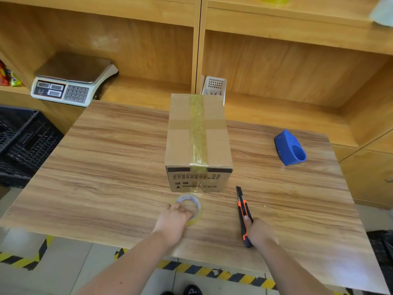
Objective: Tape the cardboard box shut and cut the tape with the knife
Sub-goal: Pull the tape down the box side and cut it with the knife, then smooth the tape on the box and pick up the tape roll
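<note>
A closed cardboard box (182,143) stands in the middle of the wooden table (106,167). A strip of yellowish clear tape (198,133) runs along its top seam and down the near face. Just in front of the box a roll of clear tape (192,202) lies flat on the table, and my left hand (173,220) rests on its near side, fingers over the rim. To the right, an orange and black utility knife (243,211) lies on the table pointing away from me, with my right hand (258,232) gripping its handle end.
A blue tape dispenser (290,149) sits at the table's right. A digital scale (72,81) stands on the shelf at back left, a white slotted basket (214,86) behind the box. Black crates (21,141) lie left of the table. Hazard-striped floor tape (212,271) marks the near edge.
</note>
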A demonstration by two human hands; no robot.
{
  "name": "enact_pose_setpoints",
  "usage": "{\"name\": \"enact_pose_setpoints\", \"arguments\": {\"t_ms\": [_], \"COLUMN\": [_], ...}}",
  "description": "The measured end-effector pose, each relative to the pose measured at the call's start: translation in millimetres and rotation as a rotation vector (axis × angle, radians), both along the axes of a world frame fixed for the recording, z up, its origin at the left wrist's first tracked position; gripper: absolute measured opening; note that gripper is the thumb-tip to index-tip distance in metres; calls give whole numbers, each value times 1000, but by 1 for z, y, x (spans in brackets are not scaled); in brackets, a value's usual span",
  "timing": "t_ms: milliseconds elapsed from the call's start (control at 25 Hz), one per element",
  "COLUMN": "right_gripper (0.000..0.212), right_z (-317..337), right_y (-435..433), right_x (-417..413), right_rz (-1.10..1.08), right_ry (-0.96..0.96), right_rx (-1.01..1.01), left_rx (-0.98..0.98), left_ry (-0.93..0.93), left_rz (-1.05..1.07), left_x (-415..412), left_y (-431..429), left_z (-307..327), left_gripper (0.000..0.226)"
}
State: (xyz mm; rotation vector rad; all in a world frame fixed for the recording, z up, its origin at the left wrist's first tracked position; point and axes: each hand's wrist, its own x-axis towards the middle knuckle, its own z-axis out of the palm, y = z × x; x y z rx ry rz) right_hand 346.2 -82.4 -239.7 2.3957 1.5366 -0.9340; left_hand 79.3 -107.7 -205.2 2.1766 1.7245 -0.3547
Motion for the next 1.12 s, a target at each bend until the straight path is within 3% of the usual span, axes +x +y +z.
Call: {"name": "enact_pose_setpoints", "arguments": {"t_ms": [120, 240, 320, 400, 480, 560, 640, 800, 960, 1120], "right_gripper": [55, 53, 42, 37, 44, 61, 74, 71, 63, 63], "right_z": [6, 37, 73, 119, 157, 169, 158, 124, 116, 114], "right_y": [8, 28, 48, 65, 78, 88, 94, 100, 100, 99], "right_x": [-6, -9, -13, -27, -51, -79, -99, -103, -102, -104], "right_rz": [209, 251, 195, 230, 446, 722, 884, 917, 935, 920], "right_ry": [-153, -202, -68, 184, 353, 311, 226, 109, 111, 102], "right_rx": [-116, -110, 231, 693, 918, 817, 653, 624, 799, 806], "left_rx": [39, 149, 360, 540, 566, 494, 391, 344, 390, 413], "left_ry": [-206, -489, -678, -726, -694, -497, -259, -74, -29, -24], "left_rz": [147, 597, 796, 713, 456, 168, 27, 29, -24, -47], "left_x": [-25, -56, -77, -86, -73, -46, -23, -18, -22, -22], "left_y": [1, 4, 20, 43, 65, 80, 87, 96, 99, 99], "left_z": [14, 40, 57, 81, 110, 126, 115, 89, 86, 82], "left_gripper": [37, 33, 35, 38, 45, 56, 65, 80, 76, 77]}}
